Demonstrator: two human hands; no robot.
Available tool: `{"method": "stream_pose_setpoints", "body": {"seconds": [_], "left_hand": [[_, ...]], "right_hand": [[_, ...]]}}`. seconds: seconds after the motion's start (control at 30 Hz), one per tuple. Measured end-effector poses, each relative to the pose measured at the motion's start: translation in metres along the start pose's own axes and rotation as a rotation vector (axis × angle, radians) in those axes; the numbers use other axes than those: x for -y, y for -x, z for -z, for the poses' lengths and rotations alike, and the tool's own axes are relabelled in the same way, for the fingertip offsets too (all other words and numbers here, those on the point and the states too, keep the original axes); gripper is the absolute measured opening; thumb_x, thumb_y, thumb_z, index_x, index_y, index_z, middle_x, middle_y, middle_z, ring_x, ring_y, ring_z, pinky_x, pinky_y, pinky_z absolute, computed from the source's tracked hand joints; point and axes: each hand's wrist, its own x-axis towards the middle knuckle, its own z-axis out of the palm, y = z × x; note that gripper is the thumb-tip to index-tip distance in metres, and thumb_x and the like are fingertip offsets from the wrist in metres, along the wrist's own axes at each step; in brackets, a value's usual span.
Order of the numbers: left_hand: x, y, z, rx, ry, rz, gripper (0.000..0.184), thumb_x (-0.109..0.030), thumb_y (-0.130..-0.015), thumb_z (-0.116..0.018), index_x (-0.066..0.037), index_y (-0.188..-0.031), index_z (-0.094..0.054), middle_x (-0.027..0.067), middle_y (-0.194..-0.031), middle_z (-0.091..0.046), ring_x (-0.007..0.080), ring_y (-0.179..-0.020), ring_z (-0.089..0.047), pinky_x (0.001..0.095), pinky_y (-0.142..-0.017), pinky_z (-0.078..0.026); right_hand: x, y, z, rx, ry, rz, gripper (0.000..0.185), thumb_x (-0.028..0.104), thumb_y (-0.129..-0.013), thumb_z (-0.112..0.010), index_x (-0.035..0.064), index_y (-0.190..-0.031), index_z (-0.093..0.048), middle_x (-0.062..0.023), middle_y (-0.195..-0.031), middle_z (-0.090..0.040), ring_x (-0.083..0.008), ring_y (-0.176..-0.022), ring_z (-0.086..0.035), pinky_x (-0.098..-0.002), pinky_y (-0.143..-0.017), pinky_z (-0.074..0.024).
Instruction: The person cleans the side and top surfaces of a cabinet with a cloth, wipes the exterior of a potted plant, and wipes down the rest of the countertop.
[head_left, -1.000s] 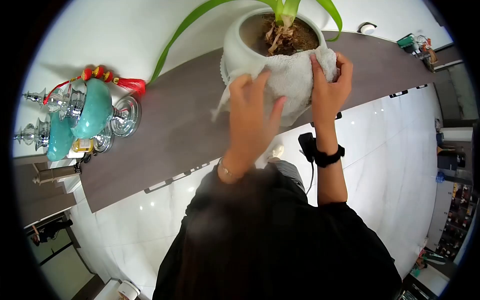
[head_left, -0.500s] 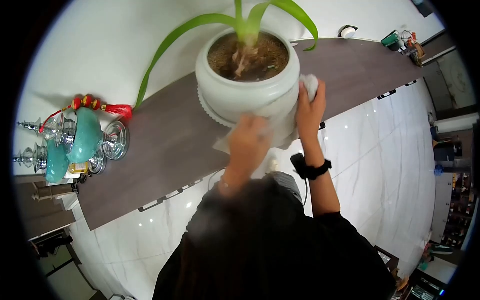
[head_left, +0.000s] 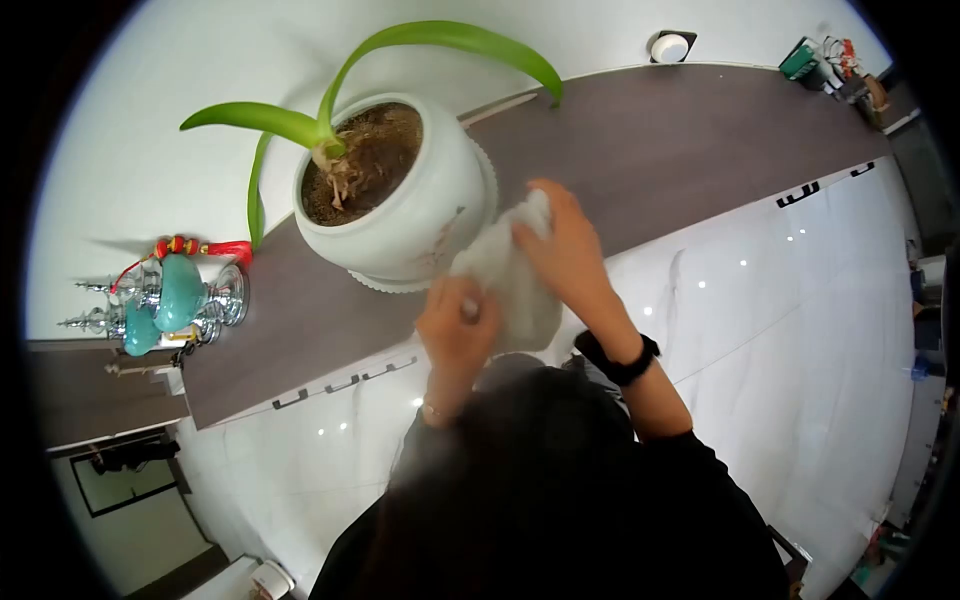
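A pale cloth is stretched between my two hands, close to the right front of a white ceramic flowerpot. My left hand is closed on the cloth's left part. The upper right part is gripped by my right hand, its thumb lying over the fabric. The pot holds soil and a plant with long green leaves, and it stands on a scalloped white saucer. Whether the cloth touches the pot I cannot tell.
The pot stands on a long dark cabinet top against the wall. At its left end are turquoise and glass ornaments with a red tassel. A round white object and small items are toward the right.
The cloth has come away from the pot's right side, and both hands now hold it in front. My view has shifted, so the pot appears further left and tilted.
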Motion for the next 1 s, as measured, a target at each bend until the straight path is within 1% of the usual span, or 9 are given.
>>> {"method": "stream_pose_setpoints", "body": {"seconds": [0.1,0.17,0.27,0.37,0.4,0.57,0.87,0.97,1.0], "left_hand": [[-0.016,0.010,-0.011,-0.046,-0.035,0.017,0.018,0.004,-0.068,-0.067,-0.003,-0.075,-0.052,0.0066,-0.073,-0.051,0.0175,-0.062,-0.050,0.0269,-0.056,-0.040],[-0.031,0.009,-0.028,-0.044,-0.021,0.054,0.018,0.004,-0.069,-0.068,-0.003,-0.076,-0.053,0.0063,-0.074,-0.053,0.0170,-0.061,-0.049,0.0267,-0.055,-0.040],[-0.055,0.002,-0.071,0.101,0.146,0.081,0.015,-0.003,-0.076,-0.072,-0.005,-0.081,-0.057,0.0065,-0.080,-0.058,0.0156,-0.059,-0.050,0.0276,-0.052,-0.041],[-0.067,-0.001,-0.108,0.232,0.171,0.116,0.014,-0.007,-0.079,-0.071,-0.005,-0.085,-0.059,0.0067,-0.078,-0.059,0.0146,-0.056,-0.051,0.0274,-0.051,-0.043],[-0.067,-0.003,-0.114,0.229,0.169,0.116,0.013,-0.007,-0.080,-0.071,-0.004,-0.084,-0.058,0.0072,-0.078,-0.059,0.0148,-0.056,-0.052,0.0277,-0.051,-0.043],[-0.057,-0.015,-0.116,0.313,0.174,0.282,0.016,-0.008,-0.079,-0.069,-0.003,-0.086,-0.055,0.0106,-0.070,-0.058,0.0172,-0.054,-0.055,0.0304,-0.051,-0.043],[-0.021,0.008,-0.040,0.738,-0.045,0.216,0.029,-0.004,-0.077,-0.058,-0.006,-0.105,-0.051,0.0195,-0.072,-0.060,0.0412,-0.067,-0.058,0.0448,-0.062,-0.045],[-0.004,0.011,-0.024,0.330,-0.027,0.016,0.047,-0.003,-0.075,-0.057,-0.009,-0.121,-0.051,0.0207,-0.070,-0.059,0.0407,-0.064,-0.057,0.0456,-0.061,-0.045],[-0.001,0.009,-0.018,0.358,-0.061,0.084,0.051,-0.004,-0.075,-0.057,-0.010,-0.125,-0.050,0.0207,-0.068,-0.059,0.0408,-0.063,-0.057,0.0462,-0.060,-0.045]], "right_hand": [[-0.018,0.019,0.055,0.127,-0.165,-0.171,0.052,0.021,-0.080,-0.073,0.0062,-0.123,-0.049,-0.0107,-0.111,-0.058,-0.0215,-0.096,-0.059,-0.0329,-0.081,-0.0481],[-0.019,0.021,0.094,0.225,-0.279,-0.263,0.056,0.022,-0.080,-0.073,0.0034,-0.126,-0.047,-0.0132,-0.114,-0.057,-0.0245,-0.109,-0.056,-0.0349,-0.091,-0.0453],[-0.031,0.008,0.119,-0.161,-0.364,-0.118,0.056,0.019,-0.081,-0.072,0.0034,-0.128,-0.045,-0.0138,-0.119,-0.052,-0.0247,-0.114,-0.051,-0.0350,-0.096,-0.0419],[-0.045,-0.019,0.131,-0.359,-0.260,0.037,0.053,0.015,-0.084,-0.068,0.0025,-0.129,-0.043,-0.0190,-0.128,-0.045,-0.0321,-0.120,-0.047,-0.0391,-0.099,-0.0397],[-0.047,-0.022,0.135,-0.364,0.077,0.149,0.051,0.011,-0.085,-0.064,0.0010,-0.131,-0.043,-0.0239,-0.136,-0.038,-0.0372,-0.125,-0.042,-0.0419,-0.103,-0.0358],[-0.114,-0.007,0.103,-0.210,0.547,0.244,0.052,0.017,-0.087,-0.060,-0.0005,-0.133,-0.043,-0.0264,-0.137,-0.041,-0.0426,-0.128,-0.038,-0.0527,-0.106,-0.0283],[-0.082,-0.026,0.039,0.108,0.608,0.480,0.055,0.032,-0.080,-0.064,0.0051,-0.127,-0.053,-0.0222,-0.124,-0.051,-0.0376,-0.121,-0.044,-0.0491,-0.099,-0.0345],[-0.064,-0.038,0.000,0.177,0.613,0.496,0.050,0.032,-0.081,-0.063,0.0047,-0.122,-0.055,-0.0222,-0.120,-0.052,-0.0383,-0.117,-0.045,-0.0481,-0.097,-0.0358],[-0.057,-0.040,-0.008,0.199,0.616,0.488,0.049,0.032,-0.081,-0.062,0.0045,-0.121,-0.056,-0.0219,-0.118,-0.052,-0.0384,-0.115,-0.046,-0.0480,-0.095,-0.0364]]}}
